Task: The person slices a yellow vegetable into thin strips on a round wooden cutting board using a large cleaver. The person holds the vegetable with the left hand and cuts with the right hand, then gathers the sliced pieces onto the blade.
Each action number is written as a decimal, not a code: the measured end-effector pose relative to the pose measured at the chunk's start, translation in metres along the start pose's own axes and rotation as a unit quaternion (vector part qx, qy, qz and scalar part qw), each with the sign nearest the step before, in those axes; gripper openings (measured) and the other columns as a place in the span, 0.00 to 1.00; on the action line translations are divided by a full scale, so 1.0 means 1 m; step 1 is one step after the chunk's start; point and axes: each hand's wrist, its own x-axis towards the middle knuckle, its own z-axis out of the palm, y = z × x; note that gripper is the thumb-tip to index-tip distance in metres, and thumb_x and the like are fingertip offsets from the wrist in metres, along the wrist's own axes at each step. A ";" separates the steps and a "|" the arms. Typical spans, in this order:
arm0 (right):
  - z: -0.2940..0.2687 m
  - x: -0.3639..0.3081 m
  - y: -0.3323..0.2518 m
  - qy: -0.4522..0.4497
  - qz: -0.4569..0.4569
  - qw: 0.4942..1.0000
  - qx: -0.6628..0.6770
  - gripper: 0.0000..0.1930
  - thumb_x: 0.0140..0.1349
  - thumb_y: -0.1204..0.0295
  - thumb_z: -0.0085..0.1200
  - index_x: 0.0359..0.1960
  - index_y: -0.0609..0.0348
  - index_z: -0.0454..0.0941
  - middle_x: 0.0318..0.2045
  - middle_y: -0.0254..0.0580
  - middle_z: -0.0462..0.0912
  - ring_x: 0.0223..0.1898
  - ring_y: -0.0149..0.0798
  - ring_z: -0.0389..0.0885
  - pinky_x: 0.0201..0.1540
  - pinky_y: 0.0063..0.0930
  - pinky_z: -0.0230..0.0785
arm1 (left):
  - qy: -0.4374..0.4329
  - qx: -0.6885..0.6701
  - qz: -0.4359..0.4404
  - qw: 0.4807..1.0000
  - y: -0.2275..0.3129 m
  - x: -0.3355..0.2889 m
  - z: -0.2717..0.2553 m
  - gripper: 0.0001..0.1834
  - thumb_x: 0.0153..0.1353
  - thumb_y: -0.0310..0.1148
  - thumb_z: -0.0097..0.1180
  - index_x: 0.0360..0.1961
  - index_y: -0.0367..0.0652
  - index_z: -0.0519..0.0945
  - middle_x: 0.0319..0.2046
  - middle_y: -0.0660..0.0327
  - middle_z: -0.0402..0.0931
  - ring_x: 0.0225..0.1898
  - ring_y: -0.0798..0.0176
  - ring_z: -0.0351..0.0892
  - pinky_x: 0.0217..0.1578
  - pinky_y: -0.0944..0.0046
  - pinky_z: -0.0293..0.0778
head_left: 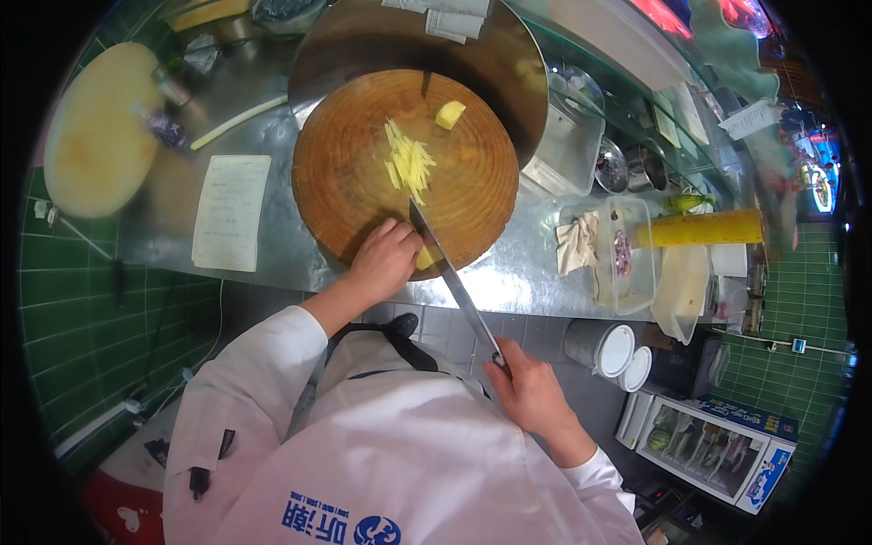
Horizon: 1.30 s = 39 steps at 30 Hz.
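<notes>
A round wooden chopping block (345, 173) lies on the steel counter. On its near edge my left hand (389, 261) has curled fingers pressing against a pale yellow piece (427, 258) that looks like ginger, mostly hidden by the hand and blade. My right hand (530, 389) is closed around the handle of a kitchen knife (460, 289). The blade reaches forward over the block's edge, right beside my left fingertips. Thin yellow strips (409, 159) form a loose pile just beyond the knife tip. A larger peeled yellow chunk (450, 114) sits at the far right of the block.
A curved metal guard (509, 82) rises behind the block. Left are a handwritten sheet (231, 213), a pale stalk (238, 123) and an oval white board (100, 132). Right stand plastic tubs (636, 300), a cloth (576, 243) and a yellow roll (699, 229). White buckets (610, 351) are on the floor.
</notes>
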 end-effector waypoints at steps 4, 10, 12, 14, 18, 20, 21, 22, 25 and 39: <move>0.020 0.004 0.011 -0.009 0.030 0.999 -0.018 0.19 0.73 0.68 0.57 0.61 0.63 0.73 0.31 0.59 0.87 0.32 0.64 0.86 0.36 0.56 0.79 | 0.001 -0.007 -0.004 1.000 0.003 0.002 -0.001 0.07 0.54 0.23 0.64 0.34 0.41 0.82 0.39 0.57 0.76 0.48 0.49 0.75 0.52 0.53 0.75; -0.002 -0.002 0.001 -0.013 0.006 1.000 -0.004 0.20 0.73 0.67 0.57 0.62 0.63 0.73 0.31 0.59 0.87 0.32 0.65 0.86 0.37 0.57 0.78 | 0.008 -0.012 -0.007 1.000 0.002 -0.001 -0.001 0.07 0.54 0.23 0.64 0.35 0.41 0.82 0.39 0.57 0.76 0.47 0.49 0.76 0.52 0.53 0.76; 0.005 0.000 0.005 -0.017 0.015 1.000 -0.005 0.20 0.73 0.67 0.56 0.61 0.63 0.73 0.31 0.59 0.87 0.32 0.65 0.86 0.37 0.57 0.78 | 0.012 -0.015 -0.012 1.000 0.003 -0.001 -0.001 0.07 0.54 0.23 0.64 0.35 0.41 0.82 0.39 0.57 0.77 0.48 0.49 0.76 0.53 0.53 0.76; 0.024 0.011 0.012 -0.022 0.043 0.999 -0.011 0.19 0.73 0.67 0.56 0.61 0.63 0.73 0.31 0.59 0.87 0.32 0.66 0.86 0.37 0.58 0.78 | 0.026 -0.029 -0.015 0.999 0.004 0.001 0.001 0.06 0.54 0.23 0.64 0.34 0.40 0.82 0.39 0.57 0.77 0.48 0.49 0.76 0.53 0.53 0.76; 0.003 0.004 0.001 -0.014 0.016 1.000 0.010 0.18 0.74 0.67 0.56 0.61 0.63 0.73 0.30 0.58 0.86 0.32 0.66 0.85 0.36 0.57 0.78 | 0.017 -0.019 -0.012 1.000 0.001 -0.004 0.001 0.06 0.55 0.23 0.64 0.35 0.40 0.82 0.39 0.57 0.77 0.48 0.49 0.76 0.53 0.52 0.76; -0.001 0.000 -0.001 -0.004 0.004 1.000 0.008 0.18 0.74 0.67 0.56 0.60 0.62 0.73 0.29 0.57 0.86 0.32 0.66 0.85 0.36 0.57 0.78 | 0.020 -0.019 -0.007 1.000 0.001 -0.002 0.002 0.07 0.54 0.23 0.65 0.35 0.40 0.82 0.39 0.57 0.77 0.48 0.49 0.77 0.53 0.52 0.76; 0.006 0.002 0.004 -0.011 0.014 1.000 -0.002 0.18 0.74 0.67 0.56 0.60 0.62 0.73 0.30 0.57 0.86 0.32 0.66 0.85 0.36 0.57 0.78 | 0.021 -0.023 -0.007 0.999 0.001 -0.002 0.002 0.07 0.54 0.23 0.65 0.35 0.40 0.82 0.39 0.57 0.77 0.48 0.49 0.77 0.53 0.52 0.76; 0.019 0.009 0.009 -0.017 0.023 1.000 -0.012 0.18 0.74 0.67 0.56 0.60 0.62 0.73 0.30 0.57 0.87 0.32 0.66 0.85 0.37 0.57 0.78 | 0.023 -0.025 -0.007 0.999 0.001 -0.002 0.002 0.07 0.54 0.23 0.65 0.36 0.40 0.82 0.39 0.57 0.78 0.48 0.49 0.77 0.53 0.52 0.76; 0.007 0.009 0.006 -0.018 0.026 0.999 0.008 0.18 0.73 0.68 0.56 0.60 0.62 0.73 0.30 0.57 0.87 0.32 0.66 0.85 0.37 0.58 0.78 | 0.023 -0.030 -0.006 0.999 0.001 -0.002 0.001 0.08 0.54 0.23 0.65 0.36 0.40 0.83 0.40 0.56 0.78 0.49 0.49 0.76 0.53 0.52 0.76; 0.018 0.005 0.009 -0.018 0.035 0.999 -0.006 0.17 0.74 0.68 0.56 0.60 0.63 0.73 0.28 0.58 0.86 0.31 0.65 0.85 0.36 0.57 0.77 | 0.024 -0.030 -0.005 0.999 0.001 -0.005 0.004 0.08 0.54 0.23 0.65 0.36 0.40 0.83 0.40 0.57 0.78 0.49 0.49 0.76 0.54 0.51 0.76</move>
